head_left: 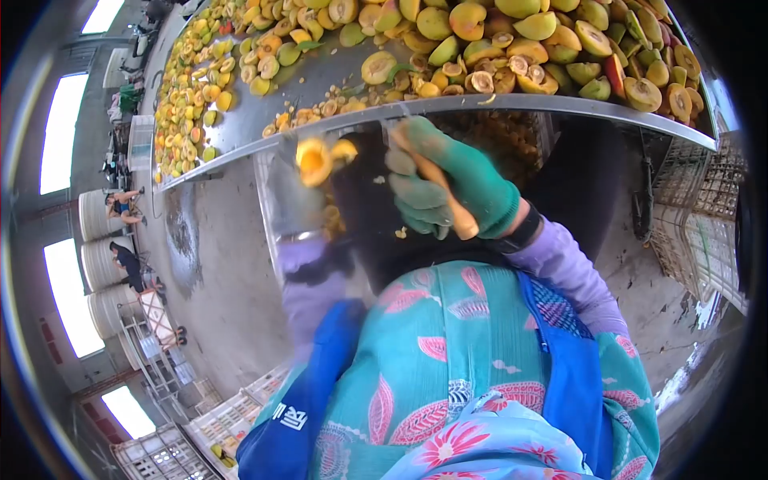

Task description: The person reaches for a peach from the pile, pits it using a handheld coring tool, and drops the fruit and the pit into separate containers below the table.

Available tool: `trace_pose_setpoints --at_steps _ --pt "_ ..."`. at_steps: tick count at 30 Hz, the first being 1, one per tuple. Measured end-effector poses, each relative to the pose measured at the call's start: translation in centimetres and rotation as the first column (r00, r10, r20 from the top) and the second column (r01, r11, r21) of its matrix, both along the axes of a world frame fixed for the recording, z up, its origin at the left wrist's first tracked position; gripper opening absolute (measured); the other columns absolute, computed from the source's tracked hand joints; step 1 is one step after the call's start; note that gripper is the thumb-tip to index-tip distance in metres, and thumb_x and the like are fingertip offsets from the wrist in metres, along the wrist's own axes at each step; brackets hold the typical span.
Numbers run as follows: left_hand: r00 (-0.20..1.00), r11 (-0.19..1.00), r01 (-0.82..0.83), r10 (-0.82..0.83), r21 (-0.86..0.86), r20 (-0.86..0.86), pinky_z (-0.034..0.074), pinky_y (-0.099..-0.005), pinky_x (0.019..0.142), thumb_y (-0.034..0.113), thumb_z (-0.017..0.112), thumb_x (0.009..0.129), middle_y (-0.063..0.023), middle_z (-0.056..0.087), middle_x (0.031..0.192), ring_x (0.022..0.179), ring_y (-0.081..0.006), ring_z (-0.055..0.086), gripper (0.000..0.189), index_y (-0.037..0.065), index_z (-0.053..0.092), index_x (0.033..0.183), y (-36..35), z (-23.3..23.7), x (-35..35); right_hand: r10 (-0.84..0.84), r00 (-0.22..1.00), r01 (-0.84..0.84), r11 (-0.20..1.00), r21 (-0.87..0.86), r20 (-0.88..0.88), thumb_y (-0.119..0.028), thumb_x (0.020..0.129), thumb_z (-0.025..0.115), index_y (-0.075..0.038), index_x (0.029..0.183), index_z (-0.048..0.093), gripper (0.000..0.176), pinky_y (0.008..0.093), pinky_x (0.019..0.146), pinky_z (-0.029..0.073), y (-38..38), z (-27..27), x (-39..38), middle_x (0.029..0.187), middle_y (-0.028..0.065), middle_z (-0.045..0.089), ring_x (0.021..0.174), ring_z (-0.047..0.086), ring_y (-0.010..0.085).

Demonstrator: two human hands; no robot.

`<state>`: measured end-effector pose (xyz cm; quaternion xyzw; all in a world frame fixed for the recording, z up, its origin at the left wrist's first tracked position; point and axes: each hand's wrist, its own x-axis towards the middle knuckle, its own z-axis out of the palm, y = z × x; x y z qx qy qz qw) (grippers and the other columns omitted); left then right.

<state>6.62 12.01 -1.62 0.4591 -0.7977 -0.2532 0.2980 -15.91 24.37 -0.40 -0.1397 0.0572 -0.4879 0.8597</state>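
My right hand (452,176), in a green glove with greyish fingers, is closed around a wooden handle (440,188) near the table's front edge. To its left, my left hand (294,188) is smeared by motion, in a pale glove. Beside its blurred fingers is a cut yellow fruit (314,162) with an open hollow, and a smaller yellow piece (345,150) is next to it. Whether the left fingers grip the fruit is not clear. Behind both hands, halved and whole fruits (466,22) lie heaped on the metal table (316,78).
The table's raised metal rim (552,102) runs just beyond my hands. Plastic crates (692,210) stand at the right, others (164,454) at the lower left. Below the rim lie fruit scraps (504,148). Two people (128,266) sit far left by large round tubs (102,266).
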Motion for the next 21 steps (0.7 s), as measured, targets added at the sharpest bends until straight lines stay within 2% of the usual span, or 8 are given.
trace_pose_setpoints --at_steps 4,6,8,11,15,16,18,21 --pt "0.828 0.915 -0.379 0.27 0.135 0.49 0.049 -0.0355 0.079 0.028 0.061 0.084 -0.0117 0.065 0.093 0.084 -0.0191 0.063 0.034 -0.003 0.064 0.097 -2.5 4.7 -2.0 -0.073 0.997 0.04 0.824 0.565 0.036 -0.05 0.095 0.046 -0.016 0.085 0.05 0.036 0.0279 0.046 0.04 -1.7 -7.7 -0.4 0.063 -0.0018 0.049 0.051 0.048 0.0124" --pt "0.963 0.993 0.101 -0.112 0.055 0.247 0.048 -0.0358 0.084 0.03 0.062 0.079 -0.0182 0.065 0.102 0.096 -0.0296 0.062 0.036 0.0 0.065 0.099 -5.3 3.5 -6.1 -0.043 0.998 0.061 0.898 0.436 -0.052 -0.049 0.095 0.046 -0.016 0.083 0.051 0.035 0.0288 0.049 0.041 -1.4 -6.0 -0.7 0.064 -0.0016 0.049 0.055 0.05 0.0127" --pt "0.819 0.931 0.22 -0.013 -0.293 0.573 0.048 -0.0335 0.078 0.027 0.064 0.08 -0.01 0.064 0.09 0.084 -0.0171 0.06 0.035 0.003 0.064 0.105 -9.0 -0.7 -10.3 -0.12 0.97 0.193 0.91 0.368 -0.212 -0.047 0.095 0.047 -0.014 0.082 0.051 0.035 0.0307 0.051 0.043 -1.6 -4.7 -0.9 0.064 -0.0006 0.05 0.057 0.052 0.0137" --pt "0.672 0.969 0.248 -0.184 0.016 0.717 0.048 -0.0384 0.085 0.029 0.067 0.072 -0.0222 0.063 0.103 0.096 -0.0336 0.061 0.044 0.002 0.064 0.106 -10.6 -1.7 -14.1 -0.333 0.705 0.54 0.824 0.17 -0.626 -0.044 0.095 0.049 -0.009 0.083 0.052 0.037 0.0359 0.054 0.045 -1.9 -3.7 -1.4 0.064 0.0044 0.052 0.058 0.055 0.0189" --pt "0.975 0.815 0.221 -0.188 0.536 -0.116 0.051 -0.0318 0.079 0.014 0.069 0.073 -0.0146 0.067 0.098 0.088 -0.025 0.065 0.043 0.006 0.062 0.114 -6.4 0.4 -11.6 -0.52 0.006 0.485 0.748 -0.452 -0.854 -0.04 0.094 0.05 -0.001 0.089 0.053 0.039 0.0442 0.058 0.046 -3.5 -3.4 -1.2 0.068 0.0181 0.058 0.062 0.059 0.0345" --pt "0.958 0.911 0.284 -0.279 0.299 -0.063 0.051 -0.0311 0.078 0.012 0.069 0.074 -0.0128 0.067 0.098 0.088 -0.0229 0.065 0.041 0.007 0.062 0.114 -5.2 -0.2 -10.7 -0.553 -0.124 0.379 0.741 -0.555 -0.824 -0.039 0.094 0.05 0.001 0.091 0.054 0.04 0.0459 0.06 0.046 -4.1 -3.6 -1.0 0.07 0.0218 0.06 0.064 0.06 0.0387" --pt "0.91 0.884 0.415 -0.401 -0.214 0.107 0.051 -0.0296 0.076 0.008 0.069 0.075 -0.0093 0.068 0.097 0.087 -0.0189 0.065 0.038 0.008 0.063 0.113 -2.8 -0.2 -10.4 -0.508 -0.18 0.304 0.786 -0.538 -0.843 -0.039 0.095 0.049 0.002 0.092 0.054 0.041 0.0467 0.061 0.047 -4.8 -4.4 -0.1 0.074 0.0249 0.061 0.071 0.061 0.0412" --pt "0.935 0.96 0.278 -0.261 0.038 -0.239 0.051 -0.0292 0.076 0.006 0.064 0.08 -0.0075 0.068 0.099 0.087 -0.0182 0.065 0.033 0.009 0.063 0.113 -1.1 -1.8 -11.1 -0.478 -0.14 0.363 0.79 -0.494 -0.867 -0.037 0.095 0.051 0.001 0.092 0.054 0.037 0.0409 0.055 0.047 -4.4 -4.6 1.4 0.071 0.0201 0.061 0.063 0.064 0.0326"
